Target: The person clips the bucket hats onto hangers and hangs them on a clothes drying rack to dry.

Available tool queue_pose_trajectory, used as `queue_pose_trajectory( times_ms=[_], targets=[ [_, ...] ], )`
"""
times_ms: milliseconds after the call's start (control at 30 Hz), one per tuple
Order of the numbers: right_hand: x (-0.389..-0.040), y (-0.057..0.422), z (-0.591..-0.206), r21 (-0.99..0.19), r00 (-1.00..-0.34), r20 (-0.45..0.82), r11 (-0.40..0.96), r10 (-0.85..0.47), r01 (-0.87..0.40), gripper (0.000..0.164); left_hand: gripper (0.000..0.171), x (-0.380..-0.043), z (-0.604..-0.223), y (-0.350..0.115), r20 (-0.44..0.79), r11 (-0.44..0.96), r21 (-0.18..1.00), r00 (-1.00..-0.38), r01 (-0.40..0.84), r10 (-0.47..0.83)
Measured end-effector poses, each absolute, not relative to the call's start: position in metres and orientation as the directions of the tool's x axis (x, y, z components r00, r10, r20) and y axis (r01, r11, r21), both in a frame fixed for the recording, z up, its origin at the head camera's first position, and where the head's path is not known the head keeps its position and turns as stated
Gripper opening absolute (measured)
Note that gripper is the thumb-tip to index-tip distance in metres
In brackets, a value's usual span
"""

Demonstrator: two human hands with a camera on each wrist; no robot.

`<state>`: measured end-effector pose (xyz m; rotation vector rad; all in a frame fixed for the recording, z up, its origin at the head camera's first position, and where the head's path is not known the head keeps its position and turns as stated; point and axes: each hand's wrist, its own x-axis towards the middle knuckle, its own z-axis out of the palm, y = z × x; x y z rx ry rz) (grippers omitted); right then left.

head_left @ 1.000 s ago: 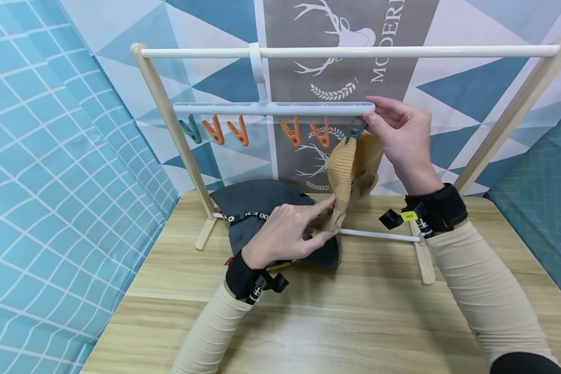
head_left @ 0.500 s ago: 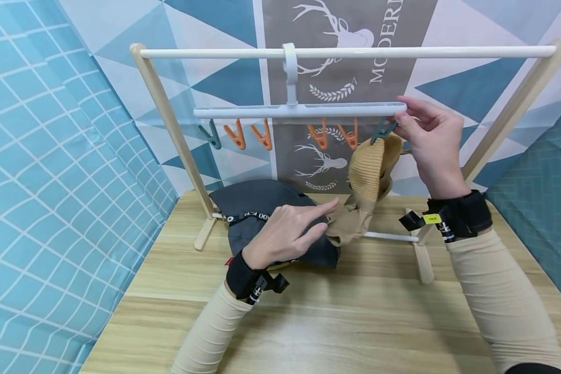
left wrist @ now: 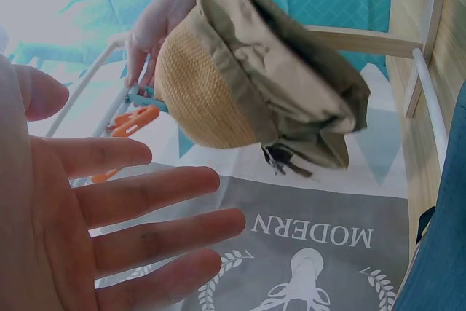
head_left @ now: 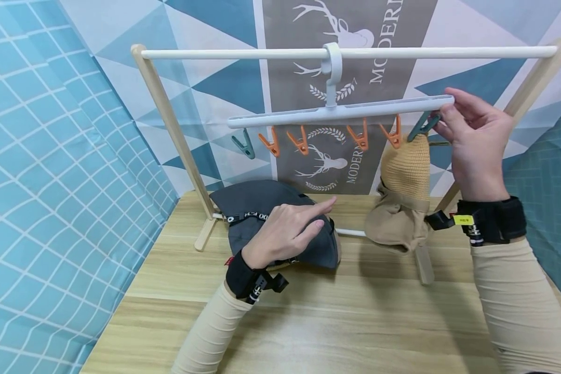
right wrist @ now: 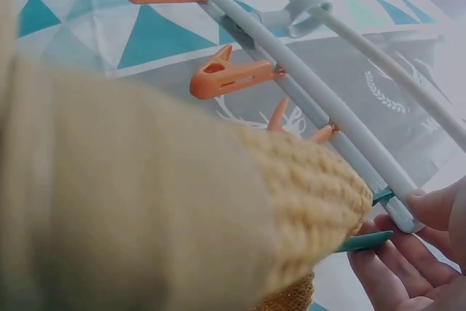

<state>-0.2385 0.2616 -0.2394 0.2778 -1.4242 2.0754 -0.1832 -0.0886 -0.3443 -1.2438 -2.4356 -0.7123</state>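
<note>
My right hand (head_left: 479,137) pinches the right end of a white clip hanger (head_left: 304,115), thumb in front and fingers behind, as the right wrist view shows. The hanger hooks over the rack's top bar and tilts up to the right. From its right-hand teal clip (head_left: 423,127) hangs a tan hat (head_left: 404,176), woven crown up and cloth brim drooping. My left hand (head_left: 287,231) has its fingers spread and holds nothing; in the head view it is above a dark grey bucket hat (head_left: 262,197) on the table. Whether it touches that hat I cannot tell.
The rack has a white top bar (head_left: 177,54), wooden legs (head_left: 168,119) and a low crossbar (head_left: 350,232) behind the hats. Several orange clips (head_left: 299,140) and another teal clip (head_left: 244,144) dangle from the hanger. The wooden table (head_left: 308,322) meets a patterned backdrop (head_left: 224,31).
My right hand has slid the hanger rightward along the bar, its right end now raised. The tan hat has moved along with it, away from my left hand, which has stayed in place.
</note>
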Motion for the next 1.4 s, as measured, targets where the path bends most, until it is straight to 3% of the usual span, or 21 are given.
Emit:
queue_pose_trajectory(
  times_ms=[667,1200,1400],
  targets=[
    [-0.237,0.266,-0.252,-0.796,-0.834,0.447,-0.282,0.324,-0.536,0.047,0.051,-0.185,-0.345,-0.088,0.46,0.543,0.272,-0.603,0.795,0.652],
    [-0.246,0.262,-0.281,-0.838,-0.894,0.396,-0.317,0.21,-0.445,0.04,0.051,-0.186,-0.344,-0.09,0.404,0.575,0.288,-0.642,0.765,0.652],
    [-0.248,0.258,-0.288,-0.867,-0.905,0.38,-0.267,0.192,-0.421,0.038,0.05,-0.188,-0.345,-0.09,0.401,0.578,0.286,-0.644,0.764,0.652]
  ],
)
